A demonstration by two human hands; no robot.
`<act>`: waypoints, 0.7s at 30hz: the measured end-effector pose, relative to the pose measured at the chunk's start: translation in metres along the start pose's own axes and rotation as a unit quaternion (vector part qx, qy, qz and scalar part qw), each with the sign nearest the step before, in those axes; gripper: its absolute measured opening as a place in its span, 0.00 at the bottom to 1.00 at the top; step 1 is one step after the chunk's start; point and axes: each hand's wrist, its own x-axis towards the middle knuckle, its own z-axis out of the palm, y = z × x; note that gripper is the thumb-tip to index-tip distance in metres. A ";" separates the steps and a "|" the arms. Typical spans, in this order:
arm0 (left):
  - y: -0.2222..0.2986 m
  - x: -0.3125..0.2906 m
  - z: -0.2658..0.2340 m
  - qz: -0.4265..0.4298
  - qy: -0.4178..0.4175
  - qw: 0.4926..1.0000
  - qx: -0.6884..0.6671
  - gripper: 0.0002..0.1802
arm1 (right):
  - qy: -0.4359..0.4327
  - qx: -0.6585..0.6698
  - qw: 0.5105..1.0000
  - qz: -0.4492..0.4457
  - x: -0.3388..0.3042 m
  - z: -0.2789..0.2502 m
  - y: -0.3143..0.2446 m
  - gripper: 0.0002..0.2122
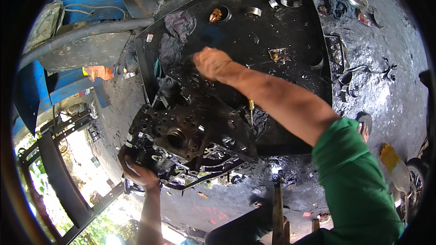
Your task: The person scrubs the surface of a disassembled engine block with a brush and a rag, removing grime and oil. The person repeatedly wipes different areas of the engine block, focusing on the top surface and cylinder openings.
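A dark, oily engine block (200,143) lies across the near left part of a black metal tray (290,31), a round bore showing on its upper face. My left hand (138,172) is curled round the block's near left end, its fingertips partly hidden against the metal. My right hand (212,63) is closed in a fist above the block's far end, beside a crumpled dark rag (171,47). Whatever that fist may hold is hidden. To the right of the block, below my right forearm, is a screwdriver (251,105) with a yellow handle.
Curved metal shells (290,2) lie at the tray's far right corner, near another curved metal band (254,11). Metal parts (347,77) are scattered on the grey floor to the right. Blue metal framework (91,9) stands at the far left. A yellow-and-white bottle (394,168) is at the right.
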 end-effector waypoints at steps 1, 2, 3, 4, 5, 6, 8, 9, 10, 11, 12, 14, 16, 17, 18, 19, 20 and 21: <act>-0.002 -0.001 -0.001 -0.016 -0.004 1.000 -0.017 0.25 | -0.021 -0.011 0.999 -0.034 0.002 0.001 -0.004 0.11; -0.004 0.000 0.000 -0.027 -0.001 0.999 -0.033 0.25 | -0.018 -0.037 0.999 -0.035 0.003 -0.001 -0.006 0.11; -0.006 -0.002 0.000 -0.037 -0.004 0.998 -0.056 0.25 | -0.046 -0.032 0.996 -0.068 0.003 -0.002 -0.009 0.11; -0.008 -0.002 -0.001 -0.032 -0.012 0.998 -0.056 0.24 | -0.050 -0.040 0.995 -0.075 0.004 -0.006 -0.010 0.11; -0.010 -0.004 -0.001 -0.008 -0.011 1.000 -0.001 0.24 | -0.058 -0.032 0.992 -0.111 0.005 -0.007 -0.013 0.10; -0.011 -0.003 -0.001 0.026 -0.008 0.999 0.041 0.24 | -0.028 -0.041 0.989 -0.141 0.008 -0.011 -0.016 0.10; -0.011 -0.002 -0.001 -0.019 -0.003 1.000 -0.008 0.24 | -0.046 -0.101 0.985 -0.133 0.019 -0.018 -0.025 0.10; -0.010 -0.001 -0.002 -0.021 -0.013 1.000 -0.005 0.24 | -0.069 -0.127 0.981 -0.132 0.027 -0.021 -0.030 0.10; -0.009 0.000 -0.001 -0.023 -0.025 0.999 -0.003 0.24 | -0.053 -0.160 0.971 -0.169 0.036 -0.023 -0.035 0.10; -0.007 0.001 -0.002 -0.024 -0.038 0.999 -0.001 0.24 | -0.072 -0.166 0.962 -0.203 0.046 -0.025 -0.040 0.10; -0.005 0.002 -0.002 -0.026 -0.041 0.999 -0.008 0.24 | -0.106 -0.188 0.954 -0.209 0.056 -0.025 -0.045 0.10; -0.001 0.004 -0.002 -0.033 -0.046 0.998 -0.023 0.24 | -0.121 -0.196 0.958 -0.171 0.077 -0.023 -0.055 0.09; 0.001 0.004 -0.002 -0.019 -0.042 0.999 -0.008 0.24 | -0.085 -0.155 0.977 -0.118 0.096 -0.016 -0.063 0.09; 0.002 0.004 -0.002 -0.007 -0.039 0.999 0.015 0.24 | -0.079 -0.176 0.977 -0.092 0.104 -0.010 -0.066 0.10; 0.001 0.004 -0.002 0.033 -0.033 0.998 0.045 0.24 | -0.076 -0.181 0.976 -0.092 0.112 -0.007 -0.070 0.11; 0.000 0.004 -0.002 0.035 -0.035 0.998 0.034 0.24 | -0.076 -0.180 0.976 -0.094 0.117 -0.003 -0.072 0.11; -0.001 0.004 -0.001 0.043 -0.034 0.998 0.037 0.24 | -0.076 -0.179 0.976 -0.096 0.122 0.000 -0.074 0.11; -0.002 0.004 -0.001 0.050 -0.032 0.997 0.038 0.25 | -0.076 -0.177 0.976 -0.099 0.123 0.001 -0.075 0.11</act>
